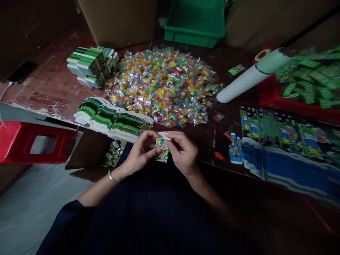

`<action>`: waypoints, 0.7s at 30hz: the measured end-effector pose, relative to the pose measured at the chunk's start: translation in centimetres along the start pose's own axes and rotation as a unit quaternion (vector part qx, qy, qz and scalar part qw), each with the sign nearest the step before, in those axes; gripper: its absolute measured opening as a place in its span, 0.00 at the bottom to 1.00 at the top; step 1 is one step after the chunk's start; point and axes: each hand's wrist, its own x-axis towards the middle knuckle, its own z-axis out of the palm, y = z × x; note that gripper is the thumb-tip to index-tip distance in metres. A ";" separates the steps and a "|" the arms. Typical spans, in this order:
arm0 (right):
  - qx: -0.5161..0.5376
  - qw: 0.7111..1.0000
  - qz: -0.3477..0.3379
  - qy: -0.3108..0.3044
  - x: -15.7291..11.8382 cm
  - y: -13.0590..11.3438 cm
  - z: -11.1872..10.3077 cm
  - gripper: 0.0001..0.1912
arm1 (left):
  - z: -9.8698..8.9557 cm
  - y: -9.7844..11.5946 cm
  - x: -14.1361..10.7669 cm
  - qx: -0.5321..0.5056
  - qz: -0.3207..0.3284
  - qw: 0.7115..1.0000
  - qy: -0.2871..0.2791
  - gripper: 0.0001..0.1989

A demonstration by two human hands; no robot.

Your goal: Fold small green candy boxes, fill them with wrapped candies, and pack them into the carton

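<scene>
Grasping small green printed card box (161, 144) with left hand (145, 147) and right hand (184, 151), near edge of worn red bench (57, 83). Risk: creased white flap (164, 135) from hard pinch; drop from loose grip.

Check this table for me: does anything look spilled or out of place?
Nothing looks clearly spilled or damaged. Slightly astray: one candy packet lies apart from the big candy pile, and a green packet lies outside the red container.
</scene>
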 end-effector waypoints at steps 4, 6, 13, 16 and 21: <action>0.053 0.998 0.033 -0.002 0.4 -0.1 0.3 0.08 | 0.1 0.0 -0.1 0.002 0.006 0.999 0.050 0.23; 0.073 0.994 0.076 -0.039 0.9 -0.3 0.1 0.10 | 0.1 -0.1 -0.3 0.016 0.009 0.998 0.056 0.23; 0.127 0.965 0.206 -0.105 3.0 0.0 -1.0 0.11 | -0.5 -0.3 -0.9 0.094 0.027 0.995 0.032 0.22; 0.132 0.965 0.199 -0.113 3.3 0.1 -1.0 0.11 | -0.7 -0.1 -1.0 0.113 0.030 0.993 0.015 0.23; 0.093 0.983 0.110 -0.112 2.6 -0.7 -1.0 0.15 | -1.0 0.2 -1.0 0.126 0.022 0.992 0.002 0.19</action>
